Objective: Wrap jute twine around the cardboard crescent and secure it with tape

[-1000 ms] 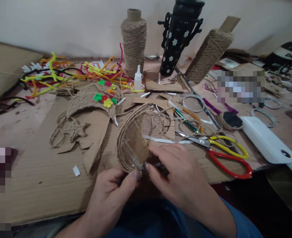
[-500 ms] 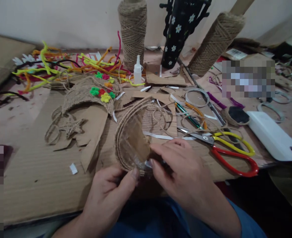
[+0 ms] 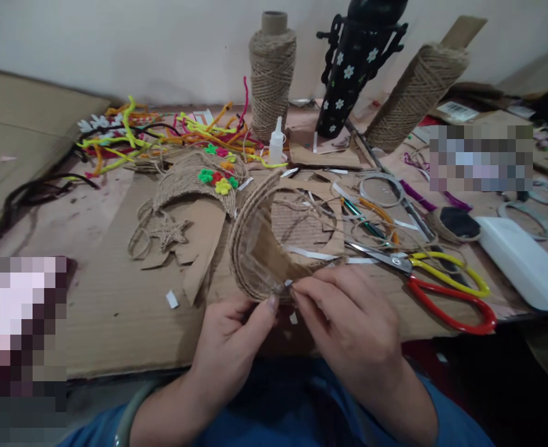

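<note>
A cardboard crescent (image 3: pixel 274 245) with jute twine around its outer rim and clear tape on its inner face stands tilted before me. My left hand (image 3: pixel 236 338) pinches its lower edge, thumb on the inner side. At the crescent's lower right, my right hand (image 3: pixel 355 313) has thumb and forefinger closed on a small white scrap (image 3: pixel 288 284). Another white scrap (image 3: pixel 293 318) shows just below the fingers. Beyond, a twine-covered crescent (image 3: pixel 185 180) with bright little flowers lies beside a twine star (image 3: pixel 169 233).
Scissors (image 3: pixel 399 264) with yellow and red handles lie right of my right hand. Behind stand a glue bottle (image 3: pixel 276 148), twine spools (image 3: pixel 274 81) and a black flowered vase (image 3: pixel 348 74). Coloured pipe cleaners (image 3: pixel 162 133) pile up at the back left. A white block (image 3: pixel 518 264) sits at right.
The view has shifted, so the table's things appear farther right. My right fingers have drawn slightly away from the crescent's inner face, with the white scrap between them. Another scrap now shows below.
</note>
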Motion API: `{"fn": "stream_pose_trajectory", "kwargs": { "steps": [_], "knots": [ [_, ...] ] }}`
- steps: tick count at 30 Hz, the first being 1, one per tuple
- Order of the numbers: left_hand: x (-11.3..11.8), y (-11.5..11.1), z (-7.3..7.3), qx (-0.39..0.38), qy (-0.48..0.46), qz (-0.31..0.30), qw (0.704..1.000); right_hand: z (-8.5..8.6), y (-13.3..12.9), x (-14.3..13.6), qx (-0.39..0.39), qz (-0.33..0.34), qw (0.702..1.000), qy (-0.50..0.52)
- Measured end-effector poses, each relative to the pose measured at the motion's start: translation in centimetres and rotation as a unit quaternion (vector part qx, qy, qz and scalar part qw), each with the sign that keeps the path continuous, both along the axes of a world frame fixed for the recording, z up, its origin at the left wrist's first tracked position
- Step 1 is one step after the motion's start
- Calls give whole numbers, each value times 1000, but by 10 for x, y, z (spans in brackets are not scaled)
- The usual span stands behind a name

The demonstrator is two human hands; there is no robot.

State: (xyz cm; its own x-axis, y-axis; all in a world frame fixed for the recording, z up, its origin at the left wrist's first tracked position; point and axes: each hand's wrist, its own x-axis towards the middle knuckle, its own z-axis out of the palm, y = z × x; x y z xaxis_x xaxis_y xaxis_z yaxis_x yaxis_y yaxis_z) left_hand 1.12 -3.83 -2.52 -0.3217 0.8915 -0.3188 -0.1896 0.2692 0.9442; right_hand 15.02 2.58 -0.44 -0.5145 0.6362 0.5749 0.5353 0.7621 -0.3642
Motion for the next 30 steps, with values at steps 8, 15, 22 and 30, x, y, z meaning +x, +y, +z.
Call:
{"fn": "stream_pose_trajectory", "kwargs": {
  "steps": [8, 15, 22, 30],
  "knots": [
    [-2, 1, 9, 72, 148, -56, 985, 0, -5, -10, 5, -27, 1000, 1],
    [-1, 0, 8, 141, 237, -44, 960, -1, -5, -12, 10, -29, 1000, 1],
    [-2, 0, 2, 96, 122, -52, 987, -2, -1, -10, 8, -27, 999, 26],
    [-1, -2, -7, 35, -18, -28, 999, -2, 2, -1, -13, -12, 999, 44]
  ]
}}
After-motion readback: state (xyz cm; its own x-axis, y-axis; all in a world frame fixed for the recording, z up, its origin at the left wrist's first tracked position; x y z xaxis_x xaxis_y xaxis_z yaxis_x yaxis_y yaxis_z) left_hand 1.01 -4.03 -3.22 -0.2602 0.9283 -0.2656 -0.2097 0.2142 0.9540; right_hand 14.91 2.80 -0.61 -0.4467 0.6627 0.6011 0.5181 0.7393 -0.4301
